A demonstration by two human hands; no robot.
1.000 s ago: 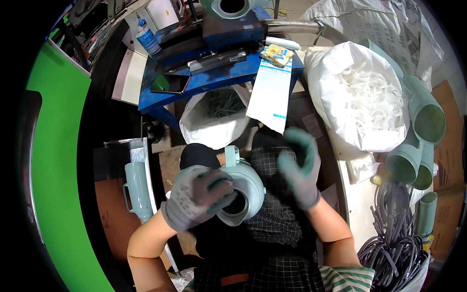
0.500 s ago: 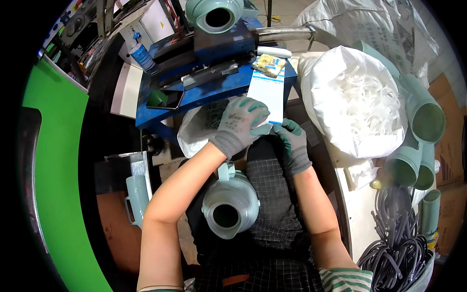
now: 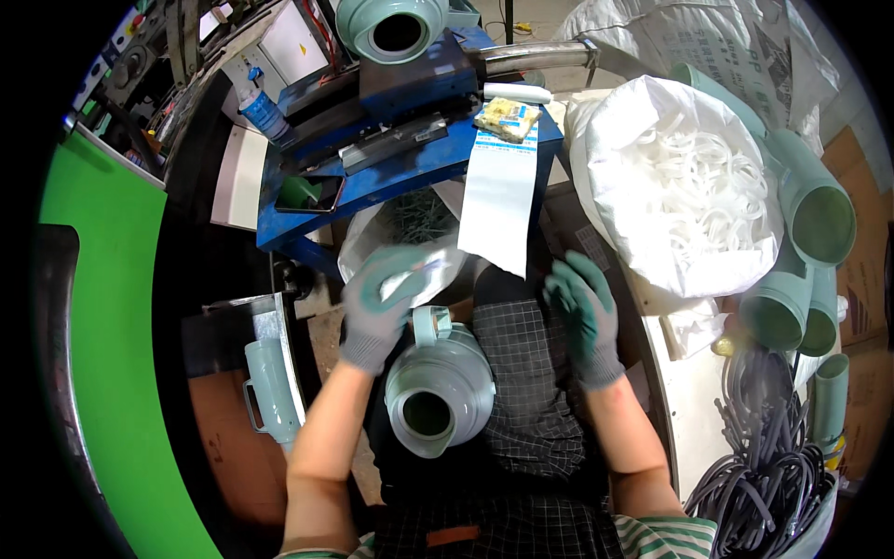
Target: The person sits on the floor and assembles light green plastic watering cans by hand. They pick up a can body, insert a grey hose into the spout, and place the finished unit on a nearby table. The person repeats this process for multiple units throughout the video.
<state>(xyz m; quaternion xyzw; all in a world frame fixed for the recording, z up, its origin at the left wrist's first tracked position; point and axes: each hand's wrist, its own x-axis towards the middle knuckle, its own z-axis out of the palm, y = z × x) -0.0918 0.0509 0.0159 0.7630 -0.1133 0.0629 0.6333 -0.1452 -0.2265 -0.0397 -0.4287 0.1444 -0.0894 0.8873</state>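
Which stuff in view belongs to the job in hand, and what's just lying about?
Likely the job:
- left hand, blurred, seemingly holding a pale slip
- right hand, open
- green vessel near the left hand
- white strip hanging off the blue table

Probably lying about:
- phone
- water bottle
- grey tubing bundle
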